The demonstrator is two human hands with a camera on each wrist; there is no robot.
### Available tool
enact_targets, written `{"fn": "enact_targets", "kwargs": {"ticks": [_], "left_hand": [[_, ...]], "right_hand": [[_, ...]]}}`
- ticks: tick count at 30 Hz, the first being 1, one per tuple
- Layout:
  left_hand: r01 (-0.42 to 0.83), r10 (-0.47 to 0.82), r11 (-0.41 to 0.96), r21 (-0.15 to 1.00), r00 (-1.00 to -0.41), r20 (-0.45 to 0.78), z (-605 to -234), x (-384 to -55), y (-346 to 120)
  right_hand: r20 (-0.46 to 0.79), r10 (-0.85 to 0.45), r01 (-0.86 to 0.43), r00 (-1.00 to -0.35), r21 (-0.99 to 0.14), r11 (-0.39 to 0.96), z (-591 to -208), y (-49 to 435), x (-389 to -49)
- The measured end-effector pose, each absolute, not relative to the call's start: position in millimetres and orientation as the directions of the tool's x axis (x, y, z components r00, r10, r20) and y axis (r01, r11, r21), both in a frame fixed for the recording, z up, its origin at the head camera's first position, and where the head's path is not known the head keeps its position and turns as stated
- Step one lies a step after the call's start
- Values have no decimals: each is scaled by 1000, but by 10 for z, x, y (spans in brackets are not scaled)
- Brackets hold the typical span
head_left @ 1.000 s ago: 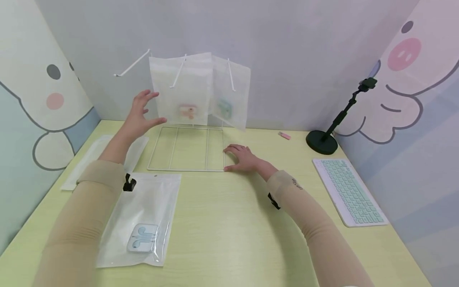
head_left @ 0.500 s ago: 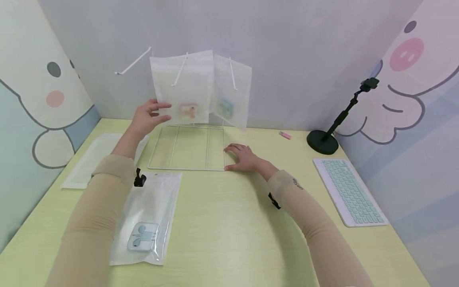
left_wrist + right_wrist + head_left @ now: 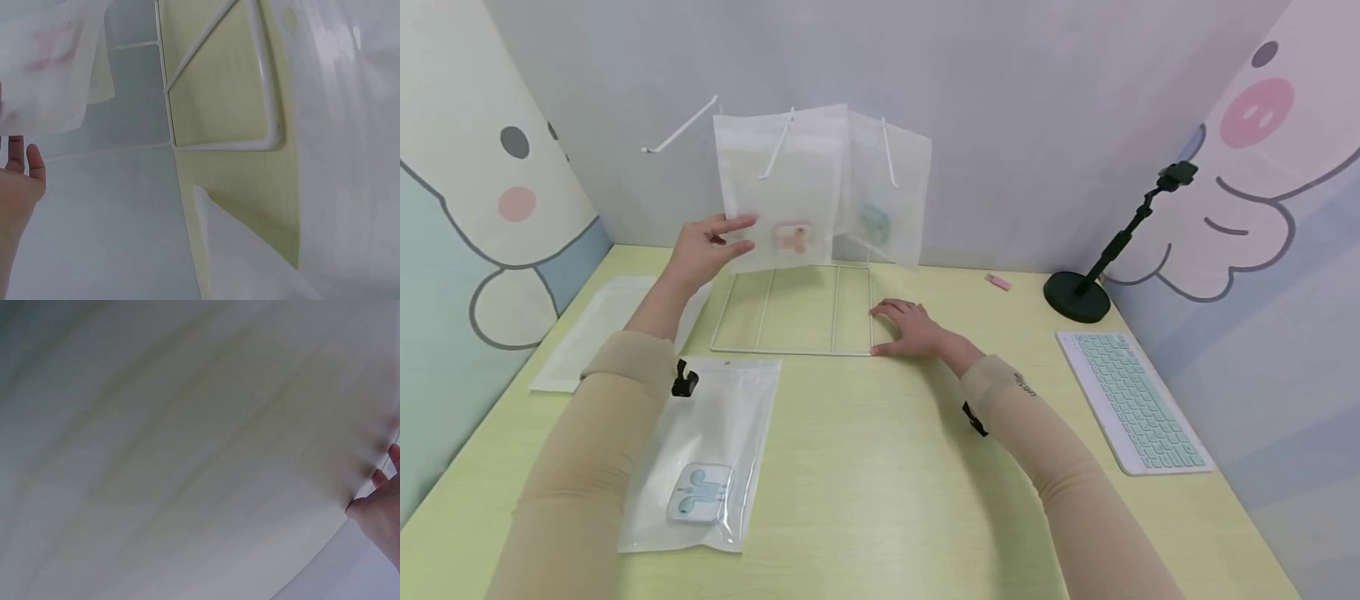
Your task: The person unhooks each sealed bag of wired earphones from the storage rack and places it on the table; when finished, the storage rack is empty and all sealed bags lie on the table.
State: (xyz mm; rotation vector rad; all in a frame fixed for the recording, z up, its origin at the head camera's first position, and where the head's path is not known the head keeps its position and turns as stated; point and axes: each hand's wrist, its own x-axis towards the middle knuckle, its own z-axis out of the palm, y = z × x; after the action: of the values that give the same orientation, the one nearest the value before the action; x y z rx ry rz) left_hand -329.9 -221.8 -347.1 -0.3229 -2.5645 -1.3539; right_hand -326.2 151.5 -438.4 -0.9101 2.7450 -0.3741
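My left hand (image 3: 696, 254) is at the lower left edge of a frosted zip bag (image 3: 782, 167) that hangs from a white hook and shows pink earphones (image 3: 793, 237). Its index finger and thumb lie extended over the bag; in the left wrist view, other fingers (image 3: 15, 153) pass partly out of sight at the bag's lower edge. Beside it hangs another frosted bag (image 3: 902, 179) with something green inside. On the table, my right hand (image 3: 912, 329) rests its spread fingertips at the right side of the white wire rack (image 3: 790, 354).
A clear-front bag with blue earphones (image 3: 700, 492) lies front left, and a white bag (image 3: 602, 325) lies behind it. A bare hook (image 3: 681, 127) juts out at left. To the right are a pink USB stick (image 3: 998, 282), a black stand (image 3: 1075, 297) and a keyboard (image 3: 1135, 404).
My left hand has moved right to the hanging bag. Since half a second ago, the bag's lower edge has swung slightly toward me. The right hand stays on the rack.
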Motion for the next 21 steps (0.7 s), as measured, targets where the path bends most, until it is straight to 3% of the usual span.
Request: {"fn": "enact_targets", "kwargs": {"ticks": [21], "left_hand": [[441, 138, 618, 651, -876, 462, -3365, -2935, -2354]], "right_hand": [[-140, -601, -543, -787, -304, 783, -4365, 1498, -3249]]}}
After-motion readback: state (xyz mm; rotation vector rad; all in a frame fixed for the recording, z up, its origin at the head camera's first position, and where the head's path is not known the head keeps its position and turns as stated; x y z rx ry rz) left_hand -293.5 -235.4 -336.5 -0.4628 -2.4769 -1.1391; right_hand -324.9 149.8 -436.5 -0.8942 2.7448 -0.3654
